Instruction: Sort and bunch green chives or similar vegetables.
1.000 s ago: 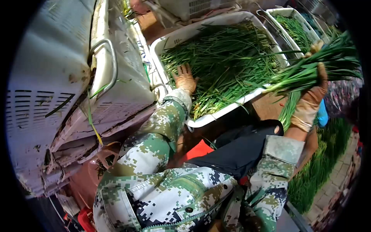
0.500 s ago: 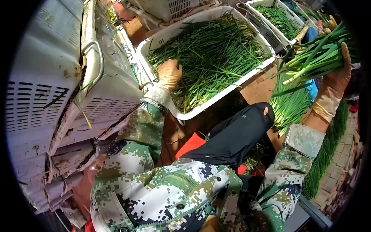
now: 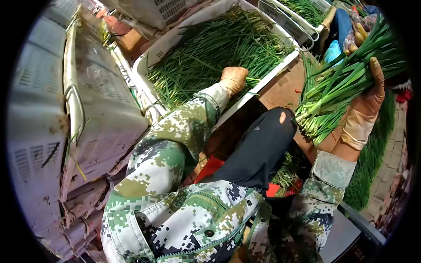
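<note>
A thick bunch of green chives (image 3: pixel 346 83) with pale stem ends is in my right hand (image 3: pixel 370 94), its gloved fingers and thumb wrapped round it at the right side. The stems point left and down. My left hand (image 3: pixel 234 79), also gloved, is closed above the near right part of a white plastic crate (image 3: pixel 263 74). A few stalks show at its fingertips; the rest of its grip is hidden. Loose chives (image 3: pixel 197 52) fill the crate in a tangled heap. Below the held bunch lies another pile of chives (image 3: pixel 324 125), stem ends toward me.
Stacked white crates (image 3: pixel 101 87) with metal handles rise at the left. Another crate of chives (image 3: pixel 307 11) stands at the back right, near another person's gloved hand (image 3: pixel 360 35). A long heap of chives (image 3: pixel 372 162) lies along the right beside paving. My bent knee (image 3: pixel 278 120) is in front.
My left hand has moved right across the crate, from its left side to near its right rim. The bunch in my right hand has come lower and left, with its stems tilted down.
</note>
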A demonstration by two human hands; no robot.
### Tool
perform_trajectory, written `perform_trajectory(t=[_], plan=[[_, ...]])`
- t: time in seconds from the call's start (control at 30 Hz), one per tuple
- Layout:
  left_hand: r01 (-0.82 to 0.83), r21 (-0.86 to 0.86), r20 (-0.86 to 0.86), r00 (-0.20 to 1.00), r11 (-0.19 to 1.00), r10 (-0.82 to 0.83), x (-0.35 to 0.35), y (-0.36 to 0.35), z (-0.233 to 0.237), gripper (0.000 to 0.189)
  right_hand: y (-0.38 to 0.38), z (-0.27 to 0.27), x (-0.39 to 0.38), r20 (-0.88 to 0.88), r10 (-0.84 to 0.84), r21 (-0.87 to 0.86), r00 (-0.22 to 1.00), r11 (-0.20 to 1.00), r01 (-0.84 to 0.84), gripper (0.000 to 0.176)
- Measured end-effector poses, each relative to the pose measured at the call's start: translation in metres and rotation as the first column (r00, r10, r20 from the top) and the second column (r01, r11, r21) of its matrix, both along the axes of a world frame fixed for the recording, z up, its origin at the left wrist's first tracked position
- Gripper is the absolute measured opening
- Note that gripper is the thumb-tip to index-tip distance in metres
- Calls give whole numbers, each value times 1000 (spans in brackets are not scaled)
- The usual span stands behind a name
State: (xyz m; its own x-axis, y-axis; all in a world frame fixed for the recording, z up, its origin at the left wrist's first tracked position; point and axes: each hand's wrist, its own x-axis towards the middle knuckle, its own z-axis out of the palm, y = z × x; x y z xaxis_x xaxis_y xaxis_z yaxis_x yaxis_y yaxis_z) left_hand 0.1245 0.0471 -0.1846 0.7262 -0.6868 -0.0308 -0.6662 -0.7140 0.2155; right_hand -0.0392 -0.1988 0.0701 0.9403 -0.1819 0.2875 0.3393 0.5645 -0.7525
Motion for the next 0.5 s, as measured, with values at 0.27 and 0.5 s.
perform_trajectory(t=[0.27,0.5], plan=[[-61,89,-105,992,994,70,16,-14,-23,15,-3,-14,-14,-88,-175,24,981,984,178,44],[-272,-752,-222,962,600,158,54,24,63,21,-19,-25,-17,-68,-177,63,982,981,181,47]])
